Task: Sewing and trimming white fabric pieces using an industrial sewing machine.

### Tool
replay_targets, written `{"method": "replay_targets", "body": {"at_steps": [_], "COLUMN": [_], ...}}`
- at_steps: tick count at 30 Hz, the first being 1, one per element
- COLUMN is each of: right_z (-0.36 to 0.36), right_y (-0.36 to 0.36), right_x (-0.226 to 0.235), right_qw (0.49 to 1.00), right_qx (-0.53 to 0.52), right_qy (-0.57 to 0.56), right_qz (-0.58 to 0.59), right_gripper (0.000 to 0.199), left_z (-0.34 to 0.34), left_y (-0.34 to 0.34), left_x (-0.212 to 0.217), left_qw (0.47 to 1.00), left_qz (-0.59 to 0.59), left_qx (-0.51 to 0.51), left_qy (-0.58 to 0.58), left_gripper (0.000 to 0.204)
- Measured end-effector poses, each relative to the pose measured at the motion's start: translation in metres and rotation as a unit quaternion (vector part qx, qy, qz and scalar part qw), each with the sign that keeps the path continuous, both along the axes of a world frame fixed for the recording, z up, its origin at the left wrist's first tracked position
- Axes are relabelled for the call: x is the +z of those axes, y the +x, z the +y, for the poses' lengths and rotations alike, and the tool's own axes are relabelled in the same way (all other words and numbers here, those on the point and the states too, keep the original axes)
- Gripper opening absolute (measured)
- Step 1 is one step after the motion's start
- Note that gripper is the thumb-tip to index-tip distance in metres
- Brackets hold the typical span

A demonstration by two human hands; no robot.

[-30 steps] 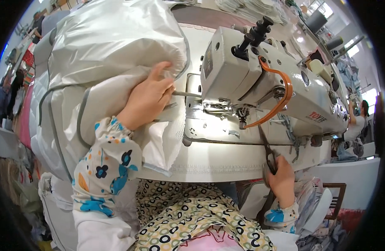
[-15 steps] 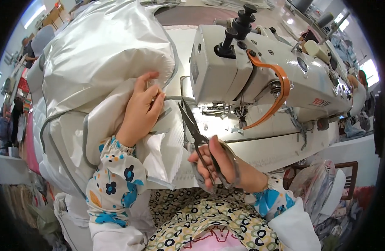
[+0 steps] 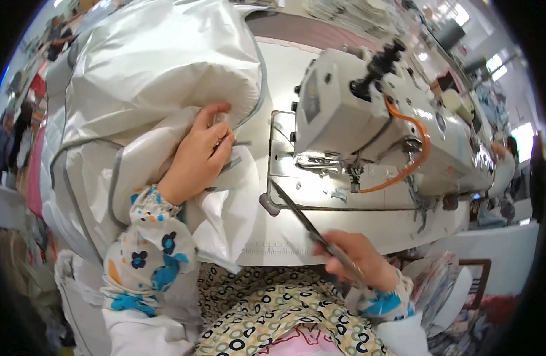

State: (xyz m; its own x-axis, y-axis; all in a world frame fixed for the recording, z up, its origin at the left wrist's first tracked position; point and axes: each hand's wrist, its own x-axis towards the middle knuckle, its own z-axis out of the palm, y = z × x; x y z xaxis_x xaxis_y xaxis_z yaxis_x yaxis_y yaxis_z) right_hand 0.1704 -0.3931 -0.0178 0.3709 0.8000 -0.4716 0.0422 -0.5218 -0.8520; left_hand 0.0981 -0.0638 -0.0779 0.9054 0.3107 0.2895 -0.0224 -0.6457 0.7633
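Observation:
A large white shiny fabric piece [image 3: 160, 65] edged with grey binding spreads over the left of the table. My left hand [image 3: 202, 154] is closed on its folded edge, fingers bunched. A short grey binding end [image 3: 243, 143] sticks out beside those fingers. My right hand [image 3: 359, 255] grips a pair of dark scissors [image 3: 302, 219] near the table's front edge. Their blades look closed and point up and left, toward the machine's plate. Right of the fabric stands a white sewing machine [image 3: 338, 107], its needle area lit.
A curved orange guard [image 3: 418, 133] arcs from the machine's head down near the needle. Behind it lies a stack of pale fabric [image 3: 356, 18]. A plastic-wrapped bundle [image 3: 430, 285] sits beside a brown wooden frame [image 3: 480, 279] at lower right.
The grey strip that ran from my left hand to the machine is severed, leaving a short end at the hand. My right hand has moved right and nearer; the scissors have closed.

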Motion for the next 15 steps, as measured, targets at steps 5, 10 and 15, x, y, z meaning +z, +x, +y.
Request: {"method": "replay_targets", "body": {"at_steps": [5, 10, 15], "right_z": [-0.097, -0.106, -0.017], "right_y": [0.020, 0.031, 0.031], "right_x": [-0.028, -0.039, -0.046], "right_qw": [0.921, 0.746, 0.833], "right_qx": [-0.102, -0.148, 0.017], "right_qy": [-0.144, -0.172, 0.057], "right_qz": [-0.348, -0.626, -0.550], "right_gripper": [0.044, 0.038, 0.034], "left_z": [-0.007, -0.021, -0.033], "left_y": [-0.047, -0.088, -0.092], "left_x": [0.015, 0.026, 0.016], "left_qw": [0.999, 0.992, 0.994], "left_qz": [0.026, 0.124, 0.067], "left_qx": [0.020, 0.030, 0.054], "left_qy": [0.034, 0.013, 0.063], "left_gripper": [0.013, 0.007, 0.006]}}
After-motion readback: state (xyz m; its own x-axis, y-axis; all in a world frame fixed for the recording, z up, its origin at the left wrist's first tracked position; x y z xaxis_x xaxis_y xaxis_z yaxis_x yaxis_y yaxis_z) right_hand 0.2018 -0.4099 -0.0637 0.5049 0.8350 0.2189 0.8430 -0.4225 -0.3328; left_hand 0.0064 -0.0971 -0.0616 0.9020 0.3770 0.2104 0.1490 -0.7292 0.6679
